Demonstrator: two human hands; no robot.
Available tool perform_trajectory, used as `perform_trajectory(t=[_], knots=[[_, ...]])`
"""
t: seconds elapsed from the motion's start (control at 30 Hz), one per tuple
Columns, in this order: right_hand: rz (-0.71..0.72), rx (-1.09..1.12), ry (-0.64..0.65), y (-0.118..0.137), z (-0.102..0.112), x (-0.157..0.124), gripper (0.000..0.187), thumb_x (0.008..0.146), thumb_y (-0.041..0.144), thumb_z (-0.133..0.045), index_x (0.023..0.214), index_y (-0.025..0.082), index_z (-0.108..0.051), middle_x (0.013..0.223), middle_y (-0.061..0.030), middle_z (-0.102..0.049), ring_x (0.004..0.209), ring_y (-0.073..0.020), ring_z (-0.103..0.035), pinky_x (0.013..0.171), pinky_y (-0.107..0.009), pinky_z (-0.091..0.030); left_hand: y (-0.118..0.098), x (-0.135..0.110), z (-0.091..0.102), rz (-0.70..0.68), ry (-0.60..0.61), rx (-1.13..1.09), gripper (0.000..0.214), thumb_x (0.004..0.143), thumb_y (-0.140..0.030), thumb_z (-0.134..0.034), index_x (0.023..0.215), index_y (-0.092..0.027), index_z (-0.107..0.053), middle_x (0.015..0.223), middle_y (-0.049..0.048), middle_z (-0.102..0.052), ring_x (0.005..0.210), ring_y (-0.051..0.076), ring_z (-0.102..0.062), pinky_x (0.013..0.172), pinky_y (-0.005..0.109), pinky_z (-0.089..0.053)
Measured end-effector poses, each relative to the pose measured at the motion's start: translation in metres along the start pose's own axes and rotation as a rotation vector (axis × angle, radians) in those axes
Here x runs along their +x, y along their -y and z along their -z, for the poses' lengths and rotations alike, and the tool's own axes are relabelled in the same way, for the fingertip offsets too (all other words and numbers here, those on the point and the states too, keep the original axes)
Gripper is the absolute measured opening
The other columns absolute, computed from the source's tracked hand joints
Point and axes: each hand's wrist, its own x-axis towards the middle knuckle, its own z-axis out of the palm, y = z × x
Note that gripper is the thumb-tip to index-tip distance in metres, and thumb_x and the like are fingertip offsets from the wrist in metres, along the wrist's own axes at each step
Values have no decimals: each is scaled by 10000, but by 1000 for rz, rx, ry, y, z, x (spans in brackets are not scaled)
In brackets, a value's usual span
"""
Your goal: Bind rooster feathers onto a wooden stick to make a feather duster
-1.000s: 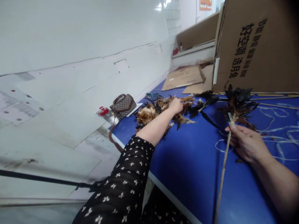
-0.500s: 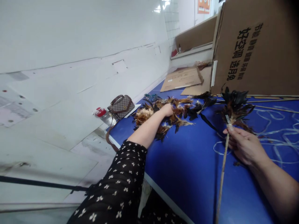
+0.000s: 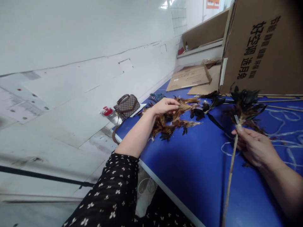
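Head view: your two hands are well apart, over the blue table [image 3: 187,176].
Left hand [image 3: 164,106]: thumb and fingers pinching brown feathers [image 3: 187,106] at the feather pile [image 3: 165,128].
Right hand [image 3: 257,146]: you grip the stick [image 3: 230,176] just below its dark feathers [image 3: 246,102].
Table's left edge: bag [image 3: 126,107] beside bottle [image 3: 110,114].

The table [image 3: 189,164] is blue; the sleeve [image 3: 106,189], black with small white petal motifs. The stick [image 3: 229,183] is tan, its feathers [image 3: 246,97] black and rust-brown; the feather pile [image 3: 163,126] mixes golden brown and black. The handbag [image 3: 127,106] is checked brown, the bottle cap [image 3: 107,111] red.
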Motion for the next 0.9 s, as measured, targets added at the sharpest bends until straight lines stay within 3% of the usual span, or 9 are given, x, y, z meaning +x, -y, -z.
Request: perform_trajectory(t=[0.1, 0.27, 0.37, 0.53, 0.73, 0.83, 0.9], knots=[[10, 9, -1, -1, 1, 0, 646, 576, 652, -1050, 851, 155, -741, 529, 91, -298, 447, -41, -272, 403, -183, -263, -2, 0, -19, -16, 51, 7, 289, 936, -304, -753, 1156, -119, -784, 749, 36, -717, 565, 83, -551, 605, 232, -446], [31, -1, 15, -2, 1, 1, 640, 579, 648, -1050, 840, 156, -735, 524, 85, -308, 447, -48, -276, 398, -190, -266, 14, 5, -27, 5, -304, 243, 374, 926, -102, -678, 1291, -91, -759, 1124, 123, -812, 753, 115, -689, 817, 283, -575], [21, 3, 4, -2, 1, 2, 645, 561, 651, -1058, 831, 159, -739, 523, 87, -299, 448, -48, -267, 398, -195, -255, 24, -6, -26, 29, -394, 400, 273, 947, -133, -670, 1181, -93, -805, 1115, 128, -821, 863, 162, -729, 927, 327, -587], [10, -5, -1, -4, 2, 5, 629, 554, 664, -1057, 817, 176, -759, 518, 80, -296, 444, -54, -263, 408, -217, -235, 34, -22, -52, -41, -194, 642, 181, 952, -148, -673, 1008, -131, -845, 1065, 112, -824, 1005, 213, -744, 1006, 346, -557], [26, -18, 1, -3, 3, 5, 617, 556, 682, -1051, 791, 188, -766, 516, 73, -295, 439, -57, -265, 421, -239, -213, 44, 0, -106, -304, 52, 789, 381, 982, -301, -724, 1327, -147, -772, 1371, 161, -756, 1277, 273, -673, 1191, 453, -449], [17, -8, -2, -1, 0, 3, 623, 539, 675, -1059, 777, 183, -761, 513, 79, -283, 439, -50, -250, 421, -236, -195, 48, 3, -119, -345, 209, 828, 309, 943, -182, -696, 1227, -201, -816, 1454, 135, -719, 1358, 301, -618, 1202, 505, -423], [12, -5, -4, 0, -2, 1, 631, 536, 681, -1058, 777, 181, -757, 510, 82, -281, 438, -48, -245, 418, -231, -198, 47, -3, -121, -378, 219, 843, 333, 911, -66, -602, 1071, -227, -846, 1472, 103, -709, 1395, 301, -585, 1191, 517, -429]])
